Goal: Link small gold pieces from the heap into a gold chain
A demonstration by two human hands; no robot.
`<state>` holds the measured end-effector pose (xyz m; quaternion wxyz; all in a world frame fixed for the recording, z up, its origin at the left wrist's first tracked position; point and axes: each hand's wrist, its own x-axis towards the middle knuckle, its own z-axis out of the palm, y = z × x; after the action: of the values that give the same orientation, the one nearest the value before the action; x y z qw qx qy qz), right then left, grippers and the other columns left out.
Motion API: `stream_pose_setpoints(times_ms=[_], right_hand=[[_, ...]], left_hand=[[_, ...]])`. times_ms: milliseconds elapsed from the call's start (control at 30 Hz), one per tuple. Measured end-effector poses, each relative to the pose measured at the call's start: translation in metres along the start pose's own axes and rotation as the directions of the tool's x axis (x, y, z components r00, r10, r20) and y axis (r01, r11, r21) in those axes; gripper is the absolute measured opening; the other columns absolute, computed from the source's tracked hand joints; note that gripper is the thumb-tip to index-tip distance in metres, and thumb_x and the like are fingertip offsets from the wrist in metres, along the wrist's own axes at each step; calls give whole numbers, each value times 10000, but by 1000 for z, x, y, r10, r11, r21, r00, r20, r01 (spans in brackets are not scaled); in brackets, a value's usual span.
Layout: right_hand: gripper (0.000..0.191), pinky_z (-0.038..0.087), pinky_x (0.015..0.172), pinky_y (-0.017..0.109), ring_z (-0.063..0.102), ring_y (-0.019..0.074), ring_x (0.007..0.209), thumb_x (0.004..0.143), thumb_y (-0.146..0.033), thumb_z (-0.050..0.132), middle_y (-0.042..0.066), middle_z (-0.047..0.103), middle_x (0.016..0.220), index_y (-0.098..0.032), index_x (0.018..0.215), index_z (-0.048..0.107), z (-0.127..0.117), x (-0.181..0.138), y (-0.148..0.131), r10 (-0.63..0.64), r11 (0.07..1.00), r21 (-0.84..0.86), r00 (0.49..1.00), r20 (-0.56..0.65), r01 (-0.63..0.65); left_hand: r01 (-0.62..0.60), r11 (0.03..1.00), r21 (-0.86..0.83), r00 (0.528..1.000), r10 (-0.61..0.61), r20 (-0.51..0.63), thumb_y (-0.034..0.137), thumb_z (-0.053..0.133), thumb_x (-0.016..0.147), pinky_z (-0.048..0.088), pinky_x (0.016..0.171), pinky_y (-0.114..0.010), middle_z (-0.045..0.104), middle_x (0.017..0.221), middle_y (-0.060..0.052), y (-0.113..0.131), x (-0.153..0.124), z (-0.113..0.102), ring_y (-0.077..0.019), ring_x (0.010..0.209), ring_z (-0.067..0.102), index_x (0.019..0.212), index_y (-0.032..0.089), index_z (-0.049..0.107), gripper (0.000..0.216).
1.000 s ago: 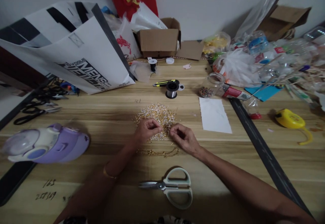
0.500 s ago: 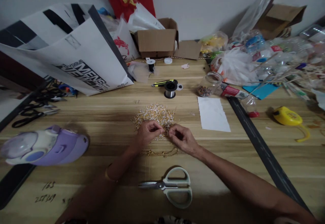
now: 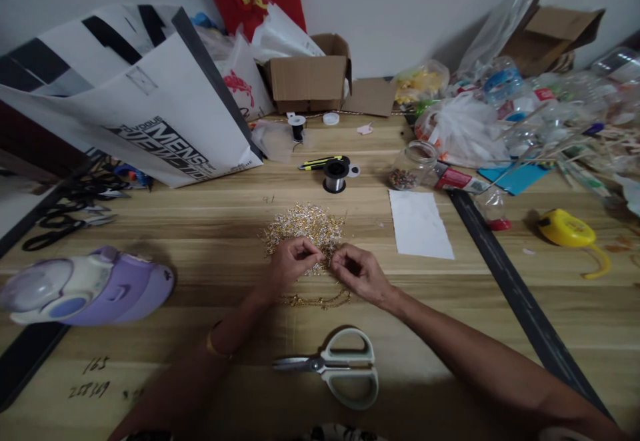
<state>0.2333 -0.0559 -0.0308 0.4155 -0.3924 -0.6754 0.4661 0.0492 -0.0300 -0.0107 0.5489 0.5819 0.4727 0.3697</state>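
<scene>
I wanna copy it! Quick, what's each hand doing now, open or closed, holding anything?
Left hand: pinched closed at the shiny pile; can't tell if anything's held.
Right hand: pinched closed too; can't tell if anything's held.

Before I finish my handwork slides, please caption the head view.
Left hand and right hand, close together at a gold-and-silver pile, with chain and scissors nearer the camera.
</scene>
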Motion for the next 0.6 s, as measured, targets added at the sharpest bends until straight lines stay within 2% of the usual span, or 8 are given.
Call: stream_pose_setpoints(times_ms=[600], right_hand=[[148,347,522,227,444,110,578,838,-294,554,5,521,662,-168,760,556,0,0,-1,9,999,-34,1000,-10,-9]], left_hand=[[-4,999,36,1000,3,5,285,706,663,438,611,-232,646,650,-28,0,-2,2,-124,619,577,660,135,616,175]])
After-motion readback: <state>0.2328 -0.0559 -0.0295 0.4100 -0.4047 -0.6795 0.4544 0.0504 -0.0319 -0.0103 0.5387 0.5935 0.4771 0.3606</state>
